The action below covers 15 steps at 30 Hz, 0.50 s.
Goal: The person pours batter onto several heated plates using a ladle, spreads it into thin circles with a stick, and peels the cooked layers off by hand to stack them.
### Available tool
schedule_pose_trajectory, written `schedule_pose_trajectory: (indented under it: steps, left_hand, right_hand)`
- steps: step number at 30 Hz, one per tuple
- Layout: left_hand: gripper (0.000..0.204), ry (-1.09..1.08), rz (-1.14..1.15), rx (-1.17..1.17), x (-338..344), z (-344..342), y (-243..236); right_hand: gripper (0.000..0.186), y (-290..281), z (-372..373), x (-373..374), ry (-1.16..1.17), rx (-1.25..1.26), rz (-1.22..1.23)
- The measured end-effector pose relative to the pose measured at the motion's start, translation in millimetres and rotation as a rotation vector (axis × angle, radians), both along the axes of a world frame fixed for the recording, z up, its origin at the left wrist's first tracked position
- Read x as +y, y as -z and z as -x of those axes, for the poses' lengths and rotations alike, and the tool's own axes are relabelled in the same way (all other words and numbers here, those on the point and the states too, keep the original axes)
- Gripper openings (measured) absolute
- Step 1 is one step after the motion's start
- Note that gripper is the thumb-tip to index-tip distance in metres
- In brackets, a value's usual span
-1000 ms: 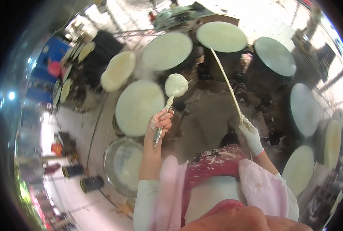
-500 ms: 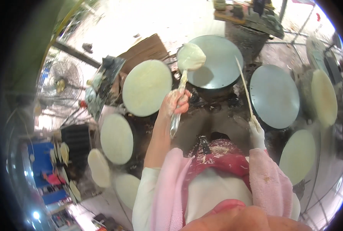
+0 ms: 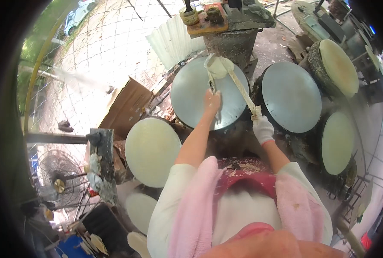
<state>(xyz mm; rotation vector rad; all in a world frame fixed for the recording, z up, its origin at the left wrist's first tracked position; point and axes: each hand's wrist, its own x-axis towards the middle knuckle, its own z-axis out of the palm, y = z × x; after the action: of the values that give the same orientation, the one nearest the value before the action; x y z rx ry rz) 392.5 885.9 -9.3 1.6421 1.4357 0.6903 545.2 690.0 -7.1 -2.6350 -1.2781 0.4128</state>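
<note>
Over the round grey griddle (image 3: pixel 189 96) in front of me, my bare left hand (image 3: pixel 212 102) is closed round the handle of a batter-smeared ladle (image 3: pixel 211 81). Pale batter (image 3: pixel 218 69) shows at the ladle's bowl near the griddle's far side; whether it touches the plate I cannot tell. My right hand (image 3: pixel 263 128), in a white glove, grips the batter-caked end of a long flat wooden stick (image 3: pixel 241 87). Its far tip meets the batter beside the ladle. A second bare griddle (image 3: pixel 291 96) stands to the right.
Pale round sheets cover griddles at the left (image 3: pixel 152 152), right (image 3: pixel 337 144) and far right (image 3: pixel 338 69). A dark tub (image 3: pixel 230 45) bears a board with small pots (image 3: pixel 189 17). At left are a cardboard box (image 3: pixel 127 103) and a fan (image 3: pixel 59 185); wire fencing stands beyond.
My view has turned to the right. Both hands have reached farther out over the front griddle and come closer together. The stick's tip, earlier well apart from the ladle, now meets the batter.
</note>
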Motion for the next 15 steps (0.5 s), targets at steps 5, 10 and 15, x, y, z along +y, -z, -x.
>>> schedule_pose_trajectory:
  steps: [5, 10, 15]
  left_hand:
    - [0.040, -0.039, -0.217, 0.244, 15, 60, -50]
    - [0.033, -0.141, -0.519, -0.068, 40, 125, -86]
    - [0.021, -0.075, -0.025, -0.444, 26, 146, -88]
  right_hand:
    - [0.033, -24, 36, 35, 0.148, 0.783, -0.324]
    - [0.038, -68, 50, 53, 0.147, 0.512, -0.306]
    - [0.032, -47, 60, 61, 0.431, 1.143, -0.120]
